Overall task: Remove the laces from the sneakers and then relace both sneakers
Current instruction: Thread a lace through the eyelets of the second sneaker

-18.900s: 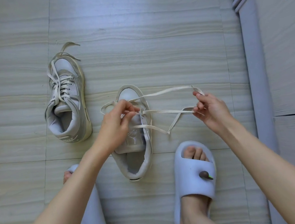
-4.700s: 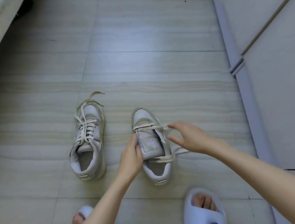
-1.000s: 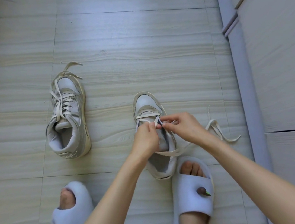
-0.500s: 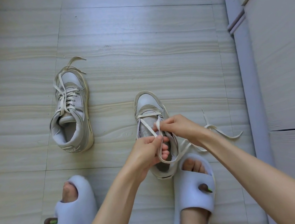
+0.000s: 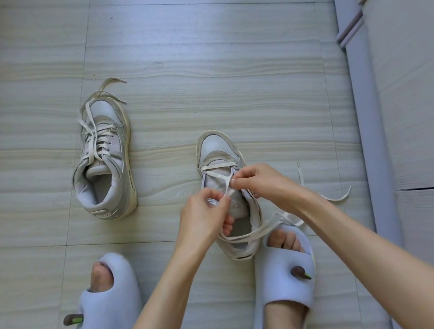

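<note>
While the laced sneaker (image 5: 103,161) is sitting apart, both hands, left (image 5: 203,217) and right (image 5: 264,183), are pinching the lace (image 5: 223,182) over the near sneaker (image 5: 224,163).

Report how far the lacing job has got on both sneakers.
Done: the grey sneaker on the left looks laced through its eyelets, ends loose. In hand: the left hand and right hand both pinch the cream lace on the grey sneaker on the right, only its lowest rows threaded. Left: its upper eyelets.

Left of the right sneaker (image 5: 219,161): left sneaker (image 5: 104,155). Nearer than it: two slippers (image 5: 284,278). Over its tongue: both hands (image 5: 205,217).
</note>
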{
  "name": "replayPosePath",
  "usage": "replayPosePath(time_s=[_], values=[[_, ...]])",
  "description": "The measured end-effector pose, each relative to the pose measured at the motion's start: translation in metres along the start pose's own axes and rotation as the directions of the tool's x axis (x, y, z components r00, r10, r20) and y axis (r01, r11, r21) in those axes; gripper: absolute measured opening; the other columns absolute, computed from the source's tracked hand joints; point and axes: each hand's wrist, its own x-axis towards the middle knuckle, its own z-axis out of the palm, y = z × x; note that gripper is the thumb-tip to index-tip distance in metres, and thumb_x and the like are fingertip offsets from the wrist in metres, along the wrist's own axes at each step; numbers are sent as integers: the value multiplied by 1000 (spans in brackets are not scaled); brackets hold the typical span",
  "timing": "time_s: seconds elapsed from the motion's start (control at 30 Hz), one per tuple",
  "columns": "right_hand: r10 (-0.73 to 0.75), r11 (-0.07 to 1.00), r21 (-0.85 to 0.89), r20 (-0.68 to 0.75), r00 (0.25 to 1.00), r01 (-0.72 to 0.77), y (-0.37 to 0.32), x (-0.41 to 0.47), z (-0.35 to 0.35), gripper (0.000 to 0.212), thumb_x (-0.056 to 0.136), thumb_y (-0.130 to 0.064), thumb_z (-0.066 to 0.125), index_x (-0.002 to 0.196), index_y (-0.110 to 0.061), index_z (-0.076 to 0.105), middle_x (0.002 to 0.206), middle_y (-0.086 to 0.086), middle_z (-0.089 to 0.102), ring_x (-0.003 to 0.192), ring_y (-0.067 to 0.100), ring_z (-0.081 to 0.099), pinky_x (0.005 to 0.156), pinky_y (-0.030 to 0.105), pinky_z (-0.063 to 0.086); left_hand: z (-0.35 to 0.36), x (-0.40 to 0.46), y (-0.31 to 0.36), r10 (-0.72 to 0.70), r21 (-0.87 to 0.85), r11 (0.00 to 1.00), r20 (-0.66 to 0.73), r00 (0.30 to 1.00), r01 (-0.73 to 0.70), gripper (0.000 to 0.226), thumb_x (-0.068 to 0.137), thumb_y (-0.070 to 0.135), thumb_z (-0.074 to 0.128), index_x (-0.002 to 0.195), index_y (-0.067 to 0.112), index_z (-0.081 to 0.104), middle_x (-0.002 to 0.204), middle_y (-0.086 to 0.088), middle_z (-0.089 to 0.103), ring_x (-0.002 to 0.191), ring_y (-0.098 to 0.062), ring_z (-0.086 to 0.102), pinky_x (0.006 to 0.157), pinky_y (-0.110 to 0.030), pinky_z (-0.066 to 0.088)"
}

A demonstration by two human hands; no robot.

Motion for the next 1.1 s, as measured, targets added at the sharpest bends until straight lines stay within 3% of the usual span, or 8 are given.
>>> replayPosePath(time_s=[0.23, 0.4, 0.5, 0.7, 0.83, 0.93, 1.03, 1.1], values=[[9, 985, 170, -17, 1000, -6, 1, 0, -6, 10, 87, -13, 62, 77, -14, 66, 71, -3, 55, 62, 6, 43, 57, 18, 32, -16, 11, 1, -9, -165, 986, -154, 988, -17, 21, 83, 14, 60, 65, 15, 70, 68, -2, 70, 82, -25, 69, 85, -43, 55], [93, 948, 308, -35, 995, -78, 3, -1, -12, 23, 88, -10, 50, 66, -14, 58, 69, -1, 69, 66, 12, 57, 62, 21, 41, -30, 17, 10, -127, -508, 842, 139, 982, 181, 15, 89, 12, 56, 75, 11, 58, 49, 3, 51, 54, -13, 51, 53, -21, 51], [156, 774, 616, 40, 987, -147, 8, -4, -26, 27, 91, -11, 45, 65, -12, 49, 55, 4, 65, 62, 17, 67, 70, 26, 50, -44, 21, 15, -150, -563, 763, 324, 934, 318, 27, 92, 23, 50, 67, 16, 51, 43, 6, 36, 50, -11, 49, 59, -24, 51], [56, 584, 811, 5, 998, -37, 18, -15, -59, 37, 87, -21, 54, 53, -13, 64, 58, 3, 60, 65, 19, 64, 81, 34, 57, -89, 30, 30, 140, -770, 635, 196, 971, 64, 35, 81, 33, 51, 47, 21, 53, 44, 5, 41, 47, -12, 50, 69, -26, 55], [-59, 589, 806, -25, 998, 55, 13, -22, -77, 31, 81, -26, 53, 52, -17, 61, 69, 1, 63, 78, 18, 65, 89, 36, 54, -109, 39, 38, 121, -624, 781, 102, 987, -31, 42, 89, 30, 49, 48, 22, 51, 40, 6, 36, 37, -8, 34, 43, -15, 40], [-48, 565, 821, -66, 997, 82, 18, -26, -98, 30, 83, -30, 51, 56, -19, 59, 50, -5, 52, 47, 11, 57, 67, 29, 58, -111, 46, 31, 23, -184, 983, -11, 1000, -25, 41, 95, 22, 48, 56, 14, 47, 37, 5, 34, 29, -7, 26, 33, -13, 28], [108, 949, 315, -344, 933, 6, 40, -27, -116, 30, 91, -33, 55, 68, -15, 58, 42, -7, 34, 34, 9, 31, 41, 20, 35, -115, 51, 12, -4, 62, 998, -126, 992, 12, 36, 91, 19, 51, 57, 12, 46, 36, 6, 33, 29, -7, 25, 32, -13, 22], [84, 923, -287, -504, 859, -258, 61, -24, -121, 28, 88, -36, 61, 67, -18, 67, 47, -3, 44, 43, 14, 38, 48, 24, 34, -120, 53, 1, -7, 75, 997, -238, 971, 25, 35, 89, 21, 55, 56, 12, 48, 34, 7, 31, 29, -8, 23, 34, -12, 21]])
